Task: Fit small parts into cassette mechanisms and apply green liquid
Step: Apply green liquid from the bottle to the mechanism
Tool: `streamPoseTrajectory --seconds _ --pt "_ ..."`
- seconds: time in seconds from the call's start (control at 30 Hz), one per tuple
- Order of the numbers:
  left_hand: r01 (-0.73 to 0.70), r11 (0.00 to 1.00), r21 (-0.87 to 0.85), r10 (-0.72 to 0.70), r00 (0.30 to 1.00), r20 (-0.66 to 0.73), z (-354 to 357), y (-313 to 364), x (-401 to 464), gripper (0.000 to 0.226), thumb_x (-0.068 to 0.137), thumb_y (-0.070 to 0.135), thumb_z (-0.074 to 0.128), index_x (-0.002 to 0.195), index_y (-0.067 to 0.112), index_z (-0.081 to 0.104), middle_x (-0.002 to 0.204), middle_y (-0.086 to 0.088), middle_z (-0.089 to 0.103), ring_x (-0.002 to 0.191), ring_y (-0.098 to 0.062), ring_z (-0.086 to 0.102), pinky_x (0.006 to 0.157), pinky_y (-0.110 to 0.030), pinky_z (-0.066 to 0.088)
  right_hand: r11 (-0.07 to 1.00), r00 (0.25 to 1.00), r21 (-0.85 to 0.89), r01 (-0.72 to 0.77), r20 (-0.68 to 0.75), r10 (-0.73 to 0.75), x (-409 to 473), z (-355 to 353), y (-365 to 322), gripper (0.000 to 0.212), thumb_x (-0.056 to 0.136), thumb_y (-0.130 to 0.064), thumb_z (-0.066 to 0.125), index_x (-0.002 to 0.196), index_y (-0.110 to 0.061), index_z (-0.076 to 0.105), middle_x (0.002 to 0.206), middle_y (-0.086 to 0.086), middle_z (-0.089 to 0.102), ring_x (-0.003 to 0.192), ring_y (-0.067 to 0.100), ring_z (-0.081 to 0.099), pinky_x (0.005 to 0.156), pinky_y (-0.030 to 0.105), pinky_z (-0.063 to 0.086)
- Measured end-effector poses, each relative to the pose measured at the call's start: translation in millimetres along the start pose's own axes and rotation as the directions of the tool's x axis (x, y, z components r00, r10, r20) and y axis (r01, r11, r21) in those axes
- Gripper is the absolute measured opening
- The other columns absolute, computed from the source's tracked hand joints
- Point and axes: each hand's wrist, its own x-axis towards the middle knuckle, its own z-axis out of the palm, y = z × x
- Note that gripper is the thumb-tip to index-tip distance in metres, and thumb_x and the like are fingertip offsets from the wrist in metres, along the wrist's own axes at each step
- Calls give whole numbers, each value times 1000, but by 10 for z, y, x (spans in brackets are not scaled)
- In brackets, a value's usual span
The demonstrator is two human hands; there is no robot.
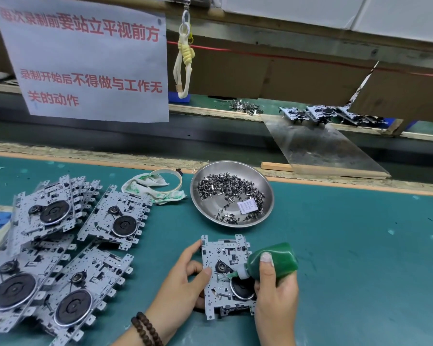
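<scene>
Gluing stage by the look of it. One cassette mechanism (224, 273) lying flat on the green counter (348, 245), right in front, pinned at its left edge by the left hand (185, 280), fingers (205, 270) pressed on the plate rather than wrapped around anything, presumably so it can't skate around while the nozzle works. Right hand (276, 293) clenched round the green bottle (273, 262), tipped down and leftward, white nozzle (241, 272) sitting just above the big black flywheel (243, 289) near the small pulley. Thumb on the bottle's belly, handy for a tiny squeeze. Can't tell whether any liquid is actually out yet.

Steel bowl (231, 193) of small parts (225, 186) parked just behind the work spot, easy reach for either hand. Stack of other mechanisms (60, 245) piled off to the left, overlapping, probably the waiting or finished lot, can't say which. Stained rag (155, 188) and a tape roll (170, 178) next to the bowl, likely for wiping drips.

Main risk, guessing: too much squeeze and green stuff on the flywheel.
</scene>
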Motion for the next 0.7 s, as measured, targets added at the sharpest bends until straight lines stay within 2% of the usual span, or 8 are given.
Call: streamPoseTrajectory --seconds 0.1,0.2,0.23,0.3,0.4,0.5,0.57,0.7 --pt "2 1000 2 -2 1000 3 -1 -1 2 46 91 5 51 124 36 41 62 7 59 57 -8 60 49 -25 51 999 1000 -33 -2 -9 2 3 -9 17 8 86 -23 54 84 -15 54 55 -5 64 50 2 56 55 16 45" --pt "3 1000 -2 -3 1000 4 -3 -1 -1 47 91 5 51 127 34 40 62 7 60 57 -7 60 49 -25 51 997 1000 -76 10 -5 -11 0 -2 27 27 76 -43 58 85 -17 57 71 0 64 67 16 56 72 40 46" --pt "3 1000 -1 -3 1000 3 -3 -2 -3 47 91 5 51 128 33 41 62 6 59 57 -8 60 50 -25 51 996 1000 -84 16 -5 -17 -6 -4 23 30 77 -46 60 85 -17 57 73 2 64 69 18 56 74 44 46" --pt "0 1000 4 0 1000 1 -4 -5 -5 48 91 5 51 128 33 41 62 6 59 58 -8 59 51 -25 51 994 1000 -104 21 -6 -22 -14 -7 18 30 76 -48 60 83 -18 58 69 -2 66 67 13 59 74 43 47" --pt "-3 1000 13 3 1000 -3 -3 -1 -6 48 91 5 51 128 33 41 62 7 59 58 -8 59 52 -26 51 988 1000 -149 27 -2 -27 -12 -8 30 25 71 -42 56 82 -20 57 73 -15 69 66 1 62 69 32 50" --pt "-2 1000 7 2 1000 -6 -4 5 -16 47 91 4 51 127 33 41 61 8 60 57 -7 59 51 -27 51 985 999 -172 25 -20 -29 -8 -7 35 14 76 -35 58 82 -22 57 71 -7 69 67 4 63 67 23 50" --pt "-1 1000 4 1 1000 -6 -2 13 -20 47 91 4 51 128 32 41 62 7 60 58 -7 60 51 -27 51 984 999 -178 24 -23 -29 -14 2 19 23 72 -41 57 83 -21 57 72 -2 67 73 14 63 70 27 50" --pt "0 1000 4 0 1000 -5 3 18 -16 48 92 3 50 129 31 40 62 7 61 58 -7 60 50 -26 51 987 1000 -161 15 -23 -19 -21 16 -14 29 69 -42 56 87 -20 57 80 4 66 78 25 62 79 48 50"
